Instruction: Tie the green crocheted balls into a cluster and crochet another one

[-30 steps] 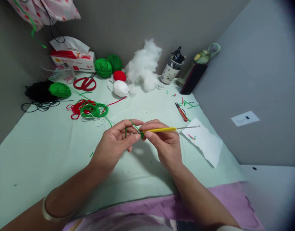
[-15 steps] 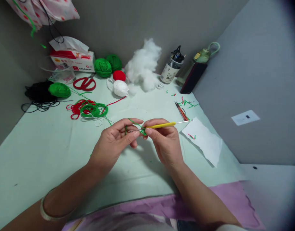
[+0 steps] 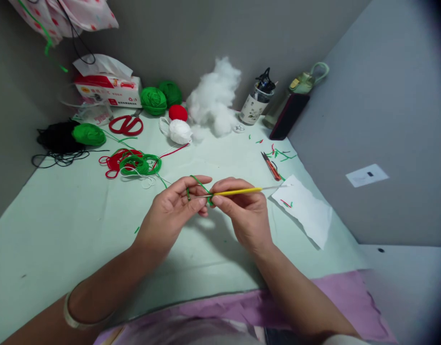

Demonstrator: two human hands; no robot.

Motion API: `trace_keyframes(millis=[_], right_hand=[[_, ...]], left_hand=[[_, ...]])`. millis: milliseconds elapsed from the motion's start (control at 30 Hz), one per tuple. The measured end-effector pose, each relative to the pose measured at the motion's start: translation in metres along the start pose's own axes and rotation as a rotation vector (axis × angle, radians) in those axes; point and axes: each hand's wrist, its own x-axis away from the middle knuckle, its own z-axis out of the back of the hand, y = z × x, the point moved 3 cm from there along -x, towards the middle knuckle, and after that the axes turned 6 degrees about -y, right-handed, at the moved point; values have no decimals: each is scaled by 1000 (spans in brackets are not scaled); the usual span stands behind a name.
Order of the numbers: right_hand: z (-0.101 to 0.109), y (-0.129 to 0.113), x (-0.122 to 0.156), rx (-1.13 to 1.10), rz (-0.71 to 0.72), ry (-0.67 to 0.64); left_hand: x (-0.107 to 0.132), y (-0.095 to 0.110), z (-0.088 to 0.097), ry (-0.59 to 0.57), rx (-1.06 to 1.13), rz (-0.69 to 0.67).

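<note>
My right hand is closed around the yellow handle of a crochet hook, which lies nearly level. One thin metal end of the hook points left to my left hand's fingertips, and the other sticks out to the right. Green yarn runs over the index finger of my left hand and down to the hook. A small bit of green crochet work sits between both hands' fingertips, mostly hidden. My left thumb and fingers are pinched at the hook's tip, next to that work.
Loose red, green and white yarn lies left of centre, near red-handled scissors. Balls of yarn and white stuffing stand along the back. At right are thread snips, torn white paper, a pen jar and a bottle.
The hook has shifted slightly left and its right end has dipped a little. My right hand has moved slightly left with it. The green yarn on my left index finger has moved slightly.
</note>
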Motion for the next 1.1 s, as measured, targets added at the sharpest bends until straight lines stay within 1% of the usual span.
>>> trace_keyframes(millis=[167,267,433,533,667,767,933,1100], right_hand=[[-6,-4,0,38,-60,-37],[-3,0,1,-29,-111,-32],[1,6,2,-136,-155,-51],[0,4,1,-95,-171,-56],[-2,-1,1,-9,-200,-29],[0,1,2,-4,-213,-24],[2,9,3,-129,-232,-71],[-2,6,0,-256,-246,-103]], left_hand=[[0,2,-2,28,-20,23],[1,4,-4,37,-38,47],[1,5,-5,9,-31,49],[1,4,-4,23,-69,40],[2,3,-4,40,-123,28],[2,5,-4,32,-141,21],[3,9,-6,-4,-137,47],[4,9,-5,-51,-88,59]])
